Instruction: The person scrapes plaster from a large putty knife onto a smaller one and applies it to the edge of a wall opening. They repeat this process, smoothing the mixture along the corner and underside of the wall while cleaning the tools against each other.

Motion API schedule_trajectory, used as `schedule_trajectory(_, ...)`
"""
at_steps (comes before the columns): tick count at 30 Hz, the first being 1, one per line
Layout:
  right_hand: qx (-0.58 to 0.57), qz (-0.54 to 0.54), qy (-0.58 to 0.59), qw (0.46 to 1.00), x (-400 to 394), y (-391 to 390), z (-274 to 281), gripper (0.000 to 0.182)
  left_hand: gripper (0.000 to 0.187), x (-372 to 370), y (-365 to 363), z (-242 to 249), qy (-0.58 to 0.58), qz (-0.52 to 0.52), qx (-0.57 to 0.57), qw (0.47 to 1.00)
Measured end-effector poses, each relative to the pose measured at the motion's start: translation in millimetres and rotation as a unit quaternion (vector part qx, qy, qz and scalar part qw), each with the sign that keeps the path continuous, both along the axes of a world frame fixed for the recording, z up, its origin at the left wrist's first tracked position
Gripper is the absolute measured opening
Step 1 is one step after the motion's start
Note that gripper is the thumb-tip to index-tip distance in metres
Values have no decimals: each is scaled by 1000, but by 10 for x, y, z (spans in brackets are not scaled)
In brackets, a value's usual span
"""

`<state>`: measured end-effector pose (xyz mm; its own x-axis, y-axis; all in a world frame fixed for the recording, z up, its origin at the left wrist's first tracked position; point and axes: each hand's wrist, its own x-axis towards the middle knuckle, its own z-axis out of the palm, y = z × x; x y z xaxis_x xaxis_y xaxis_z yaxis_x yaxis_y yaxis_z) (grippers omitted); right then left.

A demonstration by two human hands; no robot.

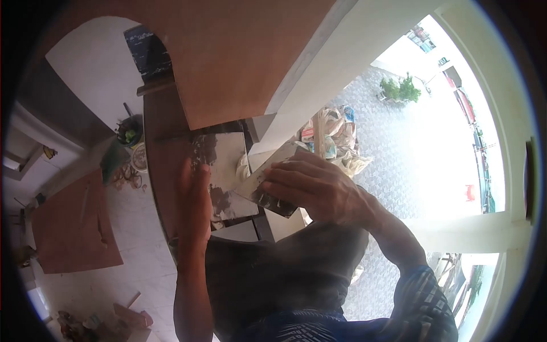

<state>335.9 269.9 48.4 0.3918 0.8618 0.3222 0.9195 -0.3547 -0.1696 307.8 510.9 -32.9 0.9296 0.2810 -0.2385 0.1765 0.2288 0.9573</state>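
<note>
My left hand (196, 196) is at the left edge of a pale, square putty board (232, 157), thumb along the rim; the fingers underneath are hidden. Brown-grey smears of putty mark the board's surface. My right hand (322, 191) is closed on a wide, flat putty scraper (265, 174), fingers laid across it. One corner of the scraper meets or overlaps the right side of the board, and a dark smeared part shows below the fingertips. Both are above my lap, in front of a brown panel (239, 57).
A pale post edge (319, 62) runs beside the panel. Bags and wrappings (339, 137) are heaped on the patterned paving at right, with a potted plant (399, 88) beyond. At left are a bucket (139, 157), a brown board (80, 222) on the floor and scraps (134, 313).
</note>
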Motion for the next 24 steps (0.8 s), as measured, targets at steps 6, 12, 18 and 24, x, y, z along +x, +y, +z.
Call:
schedule_trajectory(6,-67,-5,12,998,-96,66,153,36,53,-14,35,121,-8,-50,58,997)
schedule_trajectory(12,-176,-3,156,972,4,-60,478,42,54,31,-53,-50,29,-100,-7,995)
schedule_trajectory(18,-203,-128,253,937,208,-231,1117,41,60,57,-57,-388,-42,-65,-87,993)
schedule_trajectory(24,55,-454,-80,885,167,-153,1889,31,68,-4,-38,-999,-9,-45,-53,998)
